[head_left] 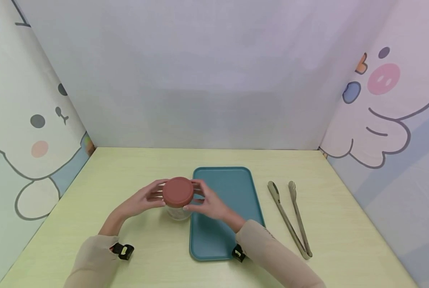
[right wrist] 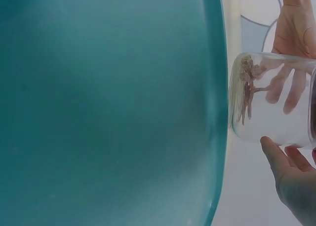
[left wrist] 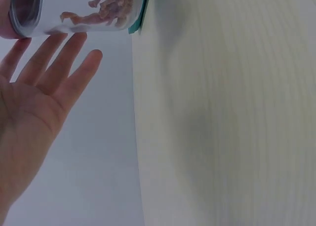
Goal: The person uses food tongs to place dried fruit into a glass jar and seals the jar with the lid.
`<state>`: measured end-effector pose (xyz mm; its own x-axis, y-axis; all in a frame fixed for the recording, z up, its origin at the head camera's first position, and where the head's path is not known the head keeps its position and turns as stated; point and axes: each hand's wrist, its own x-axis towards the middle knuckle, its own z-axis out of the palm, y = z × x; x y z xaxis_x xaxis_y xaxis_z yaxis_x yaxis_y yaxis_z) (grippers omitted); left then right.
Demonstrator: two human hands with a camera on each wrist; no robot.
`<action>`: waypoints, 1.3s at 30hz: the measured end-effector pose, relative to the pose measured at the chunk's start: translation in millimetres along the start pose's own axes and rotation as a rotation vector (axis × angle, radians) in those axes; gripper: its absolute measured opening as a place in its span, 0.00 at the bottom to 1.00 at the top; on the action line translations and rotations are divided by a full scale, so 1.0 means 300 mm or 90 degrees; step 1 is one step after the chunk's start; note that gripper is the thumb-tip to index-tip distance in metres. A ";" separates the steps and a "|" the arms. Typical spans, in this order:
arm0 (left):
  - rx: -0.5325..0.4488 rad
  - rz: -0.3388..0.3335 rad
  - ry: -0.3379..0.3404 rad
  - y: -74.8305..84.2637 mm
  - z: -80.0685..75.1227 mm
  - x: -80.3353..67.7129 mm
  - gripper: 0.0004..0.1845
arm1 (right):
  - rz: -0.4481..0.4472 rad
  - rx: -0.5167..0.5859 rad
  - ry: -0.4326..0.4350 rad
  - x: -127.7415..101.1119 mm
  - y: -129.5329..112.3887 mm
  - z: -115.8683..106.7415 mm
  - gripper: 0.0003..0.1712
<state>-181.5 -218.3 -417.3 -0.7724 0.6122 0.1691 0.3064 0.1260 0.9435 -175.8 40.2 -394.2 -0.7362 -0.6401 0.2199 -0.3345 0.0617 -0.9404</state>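
Observation:
A clear jar with a red lid stands upright between both hands, beside the left edge of the blue-green tray. Brown, twisted strips lie at its bottom. My left hand holds the jar from the left, fingers spread behind and thumb in front, just under the lid. From the right, my right hand holds it the same way, with its wrist over the tray. In the left wrist view, the left fingertips reach the jar's side; the lid end is partly cut off.
The blue-green tray lies in the middle of the pale wooden table. Metal tongs lie to its right, with one spoon-shaped end and one fork-shaped end. Cloth walls enclose the table at the back and sides.

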 end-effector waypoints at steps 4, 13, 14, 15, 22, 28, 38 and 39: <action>0.007 -0.005 0.002 -0.013 -0.015 -0.006 0.31 | -0.003 -0.001 0.000 0.015 0.016 0.011 0.38; -0.005 -0.001 0.001 -0.034 -0.043 -0.022 0.31 | 0.006 -0.007 0.012 0.062 0.119 0.037 0.37; -0.007 -0.003 0.001 -0.036 -0.045 -0.024 0.31 | 0.008 -0.009 0.011 0.066 0.131 0.039 0.37; -0.009 -0.004 0.000 -0.039 -0.046 -0.026 0.31 | 0.009 -0.009 0.009 0.068 0.138 0.040 0.37; -0.022 -0.001 -0.005 -0.058 -0.052 -0.032 0.31 | 0.005 -0.012 0.003 0.075 0.150 0.046 0.36; -0.023 -0.009 -0.001 -0.061 -0.055 -0.035 0.31 | 0.020 -0.025 0.005 0.078 0.149 0.047 0.37; -0.018 -0.031 0.004 -0.063 -0.056 -0.035 0.32 | 0.027 -0.031 0.003 0.076 0.147 0.049 0.38; -0.015 -0.034 0.005 -0.063 -0.055 -0.035 0.32 | 0.028 -0.033 0.004 0.076 0.146 0.047 0.38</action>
<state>-188.4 -240.1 -432.2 -0.7921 0.5984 0.1203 0.2511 0.1398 0.9578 -198.8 17.5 -434.2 -0.7540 -0.6316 0.1804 -0.3319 0.1294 -0.9344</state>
